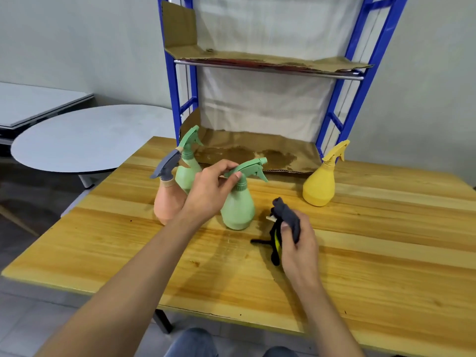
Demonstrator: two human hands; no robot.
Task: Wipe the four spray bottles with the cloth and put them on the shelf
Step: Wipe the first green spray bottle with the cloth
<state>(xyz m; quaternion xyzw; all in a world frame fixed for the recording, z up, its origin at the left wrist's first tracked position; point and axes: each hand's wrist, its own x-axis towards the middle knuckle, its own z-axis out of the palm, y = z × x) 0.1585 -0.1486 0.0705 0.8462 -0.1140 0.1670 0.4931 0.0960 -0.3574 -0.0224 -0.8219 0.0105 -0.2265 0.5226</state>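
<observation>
Several spray bottles stand on the wooden table [360, 266]. My left hand [211, 191] pinches the trigger head of the near green bottle [238, 207], which stands upright. Behind that hand are a pink bottle [168, 202] with a grey head and a second green bottle [186, 173]. A yellow bottle [319, 186] stands apart at the right, near the shelf leg. My right hand [298, 243] grips a dark cloth [286, 220] with a yellow-and-black part hanging below it, just right of the near green bottle. The blue shelf [334, 112] rises at the table's back.
Stained cardboard [257, 150] lines the shelf's lower level and another sheet lies on the upper level [270, 61]. A round grey table [85, 137] and a rectangular one stand to the left. My knees show below the table's near edge.
</observation>
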